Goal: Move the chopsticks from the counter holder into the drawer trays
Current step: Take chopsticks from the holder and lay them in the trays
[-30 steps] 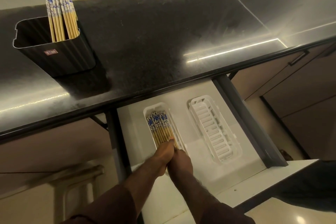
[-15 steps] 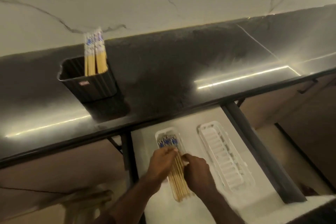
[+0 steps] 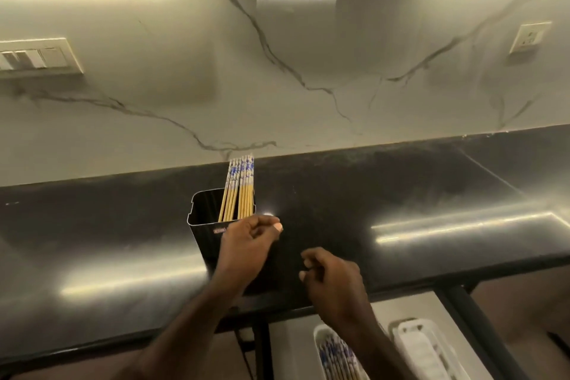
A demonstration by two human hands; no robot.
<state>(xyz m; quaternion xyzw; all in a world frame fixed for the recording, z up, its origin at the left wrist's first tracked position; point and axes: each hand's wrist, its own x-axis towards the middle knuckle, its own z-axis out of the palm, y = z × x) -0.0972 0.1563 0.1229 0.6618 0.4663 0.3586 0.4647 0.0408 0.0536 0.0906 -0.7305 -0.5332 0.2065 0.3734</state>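
Note:
A black ribbed holder (image 3: 205,219) stands on the dark counter (image 3: 401,194) with several bamboo chopsticks (image 3: 239,191), blue-and-white at the top, leaning in its right side. My left hand (image 3: 246,244) is in front of the holder's right front corner, fingers loosely curled, empty, just below the chopsticks. My right hand (image 3: 333,284) hovers over the counter's front edge, fingers curled, holding nothing. Below, in the open white drawer (image 3: 290,345), the left tray (image 3: 320,333) holds several chopsticks (image 3: 336,355). The right tray (image 3: 419,345) shows none.
A marble backsplash rises behind the counter with a switch plate (image 3: 37,57) at left and a socket (image 3: 530,37) at right. The drawer's dark side rail (image 3: 475,327) runs along its right. Under-cabinet lights glare off the counter.
Both hands have left the chopsticks in the left tray and risen to the counter. The left hand has come up to the holder. The view has tilted up.

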